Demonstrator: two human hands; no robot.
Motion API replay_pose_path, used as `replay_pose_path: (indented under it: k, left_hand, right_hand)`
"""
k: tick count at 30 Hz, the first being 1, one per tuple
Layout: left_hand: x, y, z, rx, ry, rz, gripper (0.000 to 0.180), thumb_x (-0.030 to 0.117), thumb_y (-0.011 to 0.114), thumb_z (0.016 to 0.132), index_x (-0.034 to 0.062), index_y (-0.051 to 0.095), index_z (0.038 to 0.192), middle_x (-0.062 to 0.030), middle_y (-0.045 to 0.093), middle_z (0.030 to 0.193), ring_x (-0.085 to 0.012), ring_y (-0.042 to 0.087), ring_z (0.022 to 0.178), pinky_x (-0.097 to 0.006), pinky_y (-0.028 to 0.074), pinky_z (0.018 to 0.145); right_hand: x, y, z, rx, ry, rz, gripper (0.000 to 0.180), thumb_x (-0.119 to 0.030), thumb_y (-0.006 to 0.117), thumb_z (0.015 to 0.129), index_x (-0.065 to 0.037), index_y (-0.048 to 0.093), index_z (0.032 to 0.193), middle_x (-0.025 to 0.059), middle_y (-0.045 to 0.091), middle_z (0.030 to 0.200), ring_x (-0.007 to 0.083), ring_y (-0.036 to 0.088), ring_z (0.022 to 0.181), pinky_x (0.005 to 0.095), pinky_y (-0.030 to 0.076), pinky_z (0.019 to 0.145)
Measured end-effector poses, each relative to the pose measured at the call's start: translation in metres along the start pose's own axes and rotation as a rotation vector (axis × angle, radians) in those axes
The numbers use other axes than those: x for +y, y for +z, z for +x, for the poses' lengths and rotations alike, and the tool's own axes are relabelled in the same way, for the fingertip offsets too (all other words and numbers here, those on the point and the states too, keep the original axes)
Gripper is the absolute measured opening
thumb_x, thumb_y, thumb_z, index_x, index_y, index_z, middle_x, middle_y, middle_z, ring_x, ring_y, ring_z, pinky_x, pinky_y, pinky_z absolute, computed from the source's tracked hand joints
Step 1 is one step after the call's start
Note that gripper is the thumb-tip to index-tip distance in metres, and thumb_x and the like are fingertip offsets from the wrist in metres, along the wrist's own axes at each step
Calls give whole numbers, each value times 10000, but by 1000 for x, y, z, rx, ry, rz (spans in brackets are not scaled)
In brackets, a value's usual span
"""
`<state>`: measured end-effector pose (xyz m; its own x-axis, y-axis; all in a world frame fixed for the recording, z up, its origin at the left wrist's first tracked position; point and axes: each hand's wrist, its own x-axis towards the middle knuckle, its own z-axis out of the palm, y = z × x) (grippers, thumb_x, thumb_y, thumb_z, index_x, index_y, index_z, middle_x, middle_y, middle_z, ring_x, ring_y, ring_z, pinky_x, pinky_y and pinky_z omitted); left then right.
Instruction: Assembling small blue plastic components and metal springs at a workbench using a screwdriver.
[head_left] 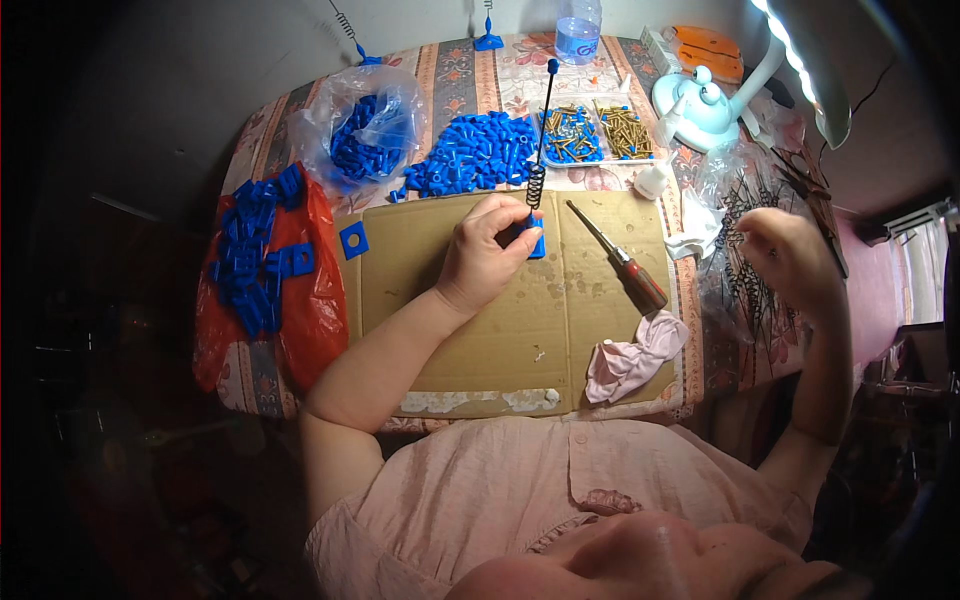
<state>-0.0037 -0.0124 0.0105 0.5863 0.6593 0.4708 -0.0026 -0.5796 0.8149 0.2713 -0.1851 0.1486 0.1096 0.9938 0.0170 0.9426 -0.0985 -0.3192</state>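
My left hand (490,250) is closed around a small blue plastic base (537,243) over the cardboard sheet. From this base a black coil spring (536,187) rises upright into a thin rod, tipped with a blue cap (552,67). My right hand (795,260) is raised at the right, above a heap of black spring wires (755,300). Its fingers are curled in, and what they hold, if anything, is hidden. Between the hands lies a screwdriver (637,275) with a red and dark handle. A loose square blue base with a hole (353,240) lies left of my left hand.
Blue sleeves (475,150) are piled behind the cardboard (430,360), beside a clear bag (400,90) of more. A tray (590,160) holds brass screws. Blue bases (245,265) lie on a red bag (325,320). A pink cloth (635,365), desk lamp (700,115) and bottle (577,40) stand around.
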Motion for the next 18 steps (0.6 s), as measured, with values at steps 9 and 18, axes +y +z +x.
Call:
replay_pose_path:
  k: [9,18]
  left_hand:
    - [6,-1,4,26,69,95,234,43,689,705,-11,570,900,-79,548,898,-156,547,821,-264,463,717]
    - [7,1,8,136,86,-36,83,65,633,771,-1,587,753,-60,556,716,-115,513,627,-241,419,543]
  right_hand:
    - [-71,77,37,22,-332,175,115,-102,604,738,-50,579,837,95,578,698,246,583,634,343,463,580]
    - [-87,102,54,34,-288,219,162,-131,605,731,-27,574,851,121,577,729,278,581,720,363,465,652]
